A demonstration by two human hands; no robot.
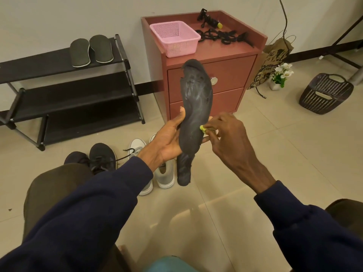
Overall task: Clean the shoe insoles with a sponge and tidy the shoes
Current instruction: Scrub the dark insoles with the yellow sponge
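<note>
My left hand (169,142) gripped the long dark grey foam insole (196,107) from behind, thumb curled over its edge. It stood toe-up above the floor, smeared face toward me, presumably for scrubbing. My right hand (225,134) pinched the small yellow-green sponge (203,130) against the insole's right edge.

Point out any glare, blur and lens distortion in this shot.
Head view: light glares off the floor tiles between the sleeves; the wide lens skews the shoe rack at left; the insole is sharp, the sleeves softer.
</note>
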